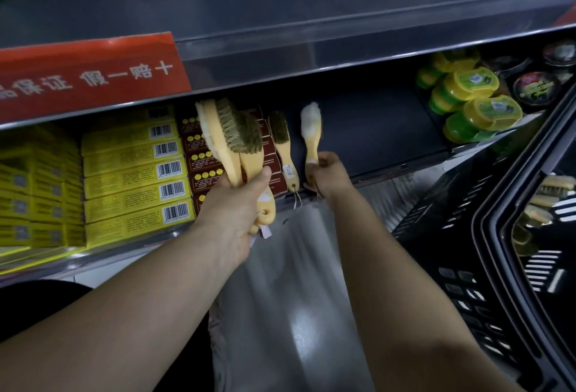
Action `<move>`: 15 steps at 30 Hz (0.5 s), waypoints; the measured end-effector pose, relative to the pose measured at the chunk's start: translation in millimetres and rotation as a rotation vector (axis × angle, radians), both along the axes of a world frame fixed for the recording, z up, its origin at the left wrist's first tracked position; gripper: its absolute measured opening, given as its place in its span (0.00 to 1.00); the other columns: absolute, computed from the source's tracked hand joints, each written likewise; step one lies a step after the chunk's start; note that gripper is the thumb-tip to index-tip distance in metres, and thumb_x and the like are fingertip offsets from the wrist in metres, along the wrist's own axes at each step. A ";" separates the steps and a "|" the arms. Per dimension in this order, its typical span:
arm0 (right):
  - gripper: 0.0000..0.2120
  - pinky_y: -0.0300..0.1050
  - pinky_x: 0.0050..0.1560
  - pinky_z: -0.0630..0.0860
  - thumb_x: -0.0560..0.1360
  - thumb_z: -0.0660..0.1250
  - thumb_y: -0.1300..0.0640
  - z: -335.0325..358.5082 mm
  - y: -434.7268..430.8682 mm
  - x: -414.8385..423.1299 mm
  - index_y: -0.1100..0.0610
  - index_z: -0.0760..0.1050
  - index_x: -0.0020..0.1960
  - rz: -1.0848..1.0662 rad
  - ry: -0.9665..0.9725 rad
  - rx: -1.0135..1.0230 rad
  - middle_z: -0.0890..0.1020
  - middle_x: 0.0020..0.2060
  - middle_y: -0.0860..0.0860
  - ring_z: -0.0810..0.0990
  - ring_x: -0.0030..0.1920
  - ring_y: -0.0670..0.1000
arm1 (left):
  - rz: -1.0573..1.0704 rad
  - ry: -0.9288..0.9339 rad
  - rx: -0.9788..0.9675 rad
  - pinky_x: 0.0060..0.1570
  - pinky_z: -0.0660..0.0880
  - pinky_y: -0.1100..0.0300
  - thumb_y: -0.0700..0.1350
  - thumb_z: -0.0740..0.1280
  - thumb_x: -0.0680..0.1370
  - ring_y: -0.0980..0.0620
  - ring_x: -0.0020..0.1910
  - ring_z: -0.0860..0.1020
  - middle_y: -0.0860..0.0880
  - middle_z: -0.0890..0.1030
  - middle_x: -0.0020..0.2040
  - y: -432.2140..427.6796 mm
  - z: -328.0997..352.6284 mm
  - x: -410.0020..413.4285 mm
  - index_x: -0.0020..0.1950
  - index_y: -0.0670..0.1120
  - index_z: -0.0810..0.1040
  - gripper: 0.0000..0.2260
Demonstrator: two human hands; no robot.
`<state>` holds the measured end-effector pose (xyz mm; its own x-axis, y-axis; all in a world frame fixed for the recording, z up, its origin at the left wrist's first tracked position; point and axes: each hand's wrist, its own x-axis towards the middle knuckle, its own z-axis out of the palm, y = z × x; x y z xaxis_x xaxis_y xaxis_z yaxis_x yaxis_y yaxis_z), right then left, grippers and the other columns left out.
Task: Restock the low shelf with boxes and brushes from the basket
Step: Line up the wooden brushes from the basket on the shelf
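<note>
— While we crouch at the low shelf (367, 142), what have we got in each hand?

— Our left hand (237, 207) is closed around a bunch of brushes (237, 142), two or three of them, with pale yellow handles and olive-brown bristles, held up in front of the shelf's middle. Our right hand (327, 176) pinches the handle of a single brush (311, 136), same yellow handle, but its bristles look whitish and blurred; it points into the shelf near the front edge.

— Anything already placed?

— One brown-bristled brush (283, 148) lies on the shelf between our hands, its handle end at the front edge with a cord hanging over it. Just left of it sit dark red boxes (205, 161) in a stack, then yellow boxes (134, 173) with barcodes toward the left end. Green-and-yellow tubs (473, 105) fill the right end.

— And the basket?

— The black basket (467, 235) stands at our right, with more brushes (551, 195) inside.
</note>
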<state>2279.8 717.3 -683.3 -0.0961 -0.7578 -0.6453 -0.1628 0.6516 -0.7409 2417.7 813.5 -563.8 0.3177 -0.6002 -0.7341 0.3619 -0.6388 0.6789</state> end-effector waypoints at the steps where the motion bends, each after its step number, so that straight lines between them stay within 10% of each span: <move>1: 0.11 0.40 0.37 0.78 0.79 0.60 0.61 -2.3 -1.7 -0.1 0.56 0.70 0.61 0.041 0.041 -0.030 0.76 0.42 0.50 0.75 0.39 0.47 | 0.008 -0.003 0.000 0.28 0.62 0.61 0.47 0.69 0.76 0.52 0.32 0.71 0.49 0.78 0.40 -0.8 0.6 -0.5 0.44 0.51 0.75 0.04; 10: 0.09 0.43 0.46 0.72 0.77 0.65 0.58 -8.6 -2.3 2.7 0.57 0.74 0.56 0.223 0.397 -0.156 0.80 0.52 0.54 0.78 0.47 0.52 | 0.077 0.100 0.074 0.28 0.70 0.60 0.43 0.64 0.78 0.50 0.30 0.74 0.48 0.78 0.38 -8.8 6.2 -6.3 0.52 0.47 0.76 0.04; 15: 0.12 0.56 0.53 0.78 0.79 0.62 0.57 -4.6 1.2 5.6 0.56 0.76 0.60 0.292 0.555 -0.125 0.66 0.64 0.58 0.76 0.53 0.60 | 0.108 0.177 0.076 0.32 0.71 0.59 0.40 0.64 0.78 0.48 0.32 0.77 0.47 0.79 0.38 -7.6 10.7 -7.7 0.50 0.46 0.75 0.03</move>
<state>2285.4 718.5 -687.9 -0.1685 -0.8698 -0.4638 -0.7020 0.4362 -0.5630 2410.0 805.8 -553.1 0.2398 -0.5105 -0.8258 0.5401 -0.6367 0.5504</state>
